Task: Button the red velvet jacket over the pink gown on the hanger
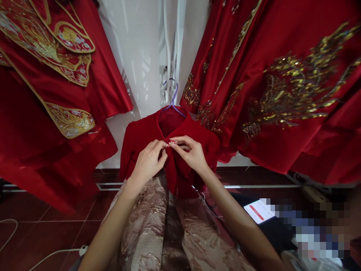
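A dark red jacket (141,131) hangs upright in front of me on a purple hanger (174,98). At the front opening below its collar is a small red fastening with pale beads (169,143). My left hand (149,160) pinches the fastening's left side between thumb and fingers. From the other side my right hand (191,152) pinches it too, fingertips almost meeting those of the left. Whether the fastening is joined is hidden by the fingers. Shiny beige patterned fabric (148,218) spreads below the jacket, between my forearms.
Red embroidered garments (104,82) hang at the left, and red sequined ones (270,143) at the right. White straps (172,45) run down the wall. A lit phone (258,211) lies at lower right beside a blurred-out area. White cables (53,256) cross the tiled floor (70,226).
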Action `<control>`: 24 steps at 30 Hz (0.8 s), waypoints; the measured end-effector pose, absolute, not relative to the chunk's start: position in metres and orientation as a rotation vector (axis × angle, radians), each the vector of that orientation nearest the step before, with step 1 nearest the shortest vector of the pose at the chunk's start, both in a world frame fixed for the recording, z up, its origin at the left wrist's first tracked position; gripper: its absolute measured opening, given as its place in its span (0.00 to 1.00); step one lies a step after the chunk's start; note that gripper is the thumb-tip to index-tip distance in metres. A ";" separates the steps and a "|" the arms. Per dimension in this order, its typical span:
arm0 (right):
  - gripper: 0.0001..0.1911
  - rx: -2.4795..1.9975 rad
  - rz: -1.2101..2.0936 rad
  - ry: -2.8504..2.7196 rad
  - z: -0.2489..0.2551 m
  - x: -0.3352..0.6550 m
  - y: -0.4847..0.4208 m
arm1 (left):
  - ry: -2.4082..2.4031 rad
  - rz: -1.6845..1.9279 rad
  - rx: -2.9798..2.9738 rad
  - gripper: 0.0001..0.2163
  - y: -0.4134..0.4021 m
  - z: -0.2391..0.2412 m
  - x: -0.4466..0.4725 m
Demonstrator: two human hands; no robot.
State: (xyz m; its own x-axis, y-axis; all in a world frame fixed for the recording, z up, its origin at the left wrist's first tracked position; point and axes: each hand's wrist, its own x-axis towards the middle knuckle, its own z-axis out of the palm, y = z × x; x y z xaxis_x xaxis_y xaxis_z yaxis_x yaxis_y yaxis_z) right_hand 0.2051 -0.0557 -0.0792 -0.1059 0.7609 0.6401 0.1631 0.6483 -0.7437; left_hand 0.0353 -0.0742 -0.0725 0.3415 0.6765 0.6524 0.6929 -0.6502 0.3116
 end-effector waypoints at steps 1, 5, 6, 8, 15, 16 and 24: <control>0.11 -0.780 0.585 -1.619 -0.079 0.204 -0.054 | -1.291 -1.201 -2.555 0.06 -0.073 -0.071 0.035; 0.12 -0.786 0.547 -1.602 -0.079 0.201 -0.054 | -1.233 -1.171 -2.587 0.05 -0.066 -0.064 0.032; 0.13 -0.787 0.544 -1.598 -0.079 0.200 -0.055 | -1.224 -1.168 -2.595 0.05 -0.065 -0.063 0.032; 0.13 -0.797 0.545 -1.582 -0.080 0.200 -0.057 | -1.212 -1.162 -2.610 0.06 -0.062 -0.062 0.032; 0.16 -0.782 0.631 -1.574 -0.084 0.204 -0.057 | -1.175 -1.182 -2.657 0.04 -0.060 -0.059 0.034; 0.16 -0.777 0.642 -1.580 -0.084 0.204 -0.057 | -1.173 -1.180 -2.661 0.03 -0.060 -0.059 0.033; 0.19 -0.730 0.706 -1.626 -0.087 0.207 -0.056 | -1.095 -1.016 -2.639 0.06 -0.058 -0.054 0.033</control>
State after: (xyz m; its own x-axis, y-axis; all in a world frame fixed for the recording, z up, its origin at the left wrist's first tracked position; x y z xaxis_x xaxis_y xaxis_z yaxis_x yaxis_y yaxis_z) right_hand 0.2075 -0.0565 -0.0871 -0.1452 0.7789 0.6101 0.0865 0.6243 -0.7764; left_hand 0.0326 -0.0583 -0.0539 0.5161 0.5900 0.6209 0.6632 -0.7340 0.1463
